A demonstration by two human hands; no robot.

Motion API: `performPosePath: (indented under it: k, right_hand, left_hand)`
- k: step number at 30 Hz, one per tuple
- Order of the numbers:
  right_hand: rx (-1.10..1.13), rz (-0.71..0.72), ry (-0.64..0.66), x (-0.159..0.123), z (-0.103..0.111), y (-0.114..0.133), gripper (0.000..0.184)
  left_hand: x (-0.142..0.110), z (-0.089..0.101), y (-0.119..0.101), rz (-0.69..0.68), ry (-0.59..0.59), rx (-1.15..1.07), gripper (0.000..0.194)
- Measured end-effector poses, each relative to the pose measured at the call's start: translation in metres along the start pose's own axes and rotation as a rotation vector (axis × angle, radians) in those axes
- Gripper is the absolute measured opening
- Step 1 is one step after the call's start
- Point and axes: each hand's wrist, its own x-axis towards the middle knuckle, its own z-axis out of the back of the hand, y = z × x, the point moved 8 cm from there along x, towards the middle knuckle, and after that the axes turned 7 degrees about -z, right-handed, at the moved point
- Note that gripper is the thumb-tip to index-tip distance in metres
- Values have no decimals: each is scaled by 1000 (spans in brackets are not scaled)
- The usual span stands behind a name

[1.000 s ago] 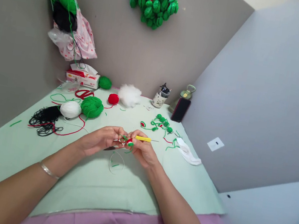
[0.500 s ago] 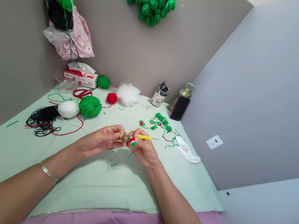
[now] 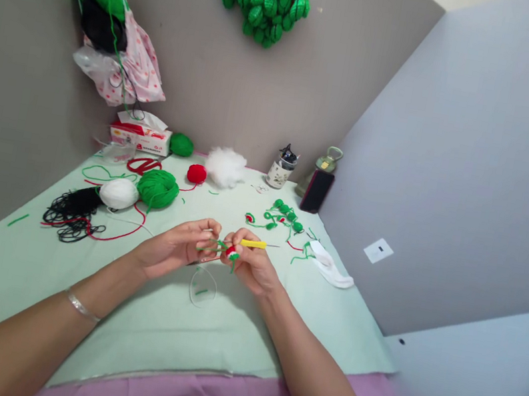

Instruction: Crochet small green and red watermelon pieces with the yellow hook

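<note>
Red-white-and-green crocheted piece (image 3: 231,253) lies at three o'clock from the left hand (image 3: 183,245), whose fingertips pinch green yarn (image 3: 209,249), and is gripped by the nearer right hand (image 3: 254,265) beside a yellow-handled crochet hook (image 3: 253,243) aligned nine-to-three o'clock.

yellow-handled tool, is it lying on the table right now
No, the yellow-handled tool is held in the right hand, up against the small red-and-green knitted piece.
</note>
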Motion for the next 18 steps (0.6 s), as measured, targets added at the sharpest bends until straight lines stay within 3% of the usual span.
performPosePath:
  k: [4, 10, 18]
  right_hand:
    - [-12, -12, 3, 1, 0, -2, 23]
    - [-23, -22, 28, -1, -6, -4, 22]
    - [-77, -46, 66, -3, -10, -7, 24]
  left_hand:
    - [1, 7, -5, -53, -100, -83, 18]
    - [1, 7, -6, -46, -91, -56, 18]
    - [0, 12, -8, -7, 100, 480, 16]
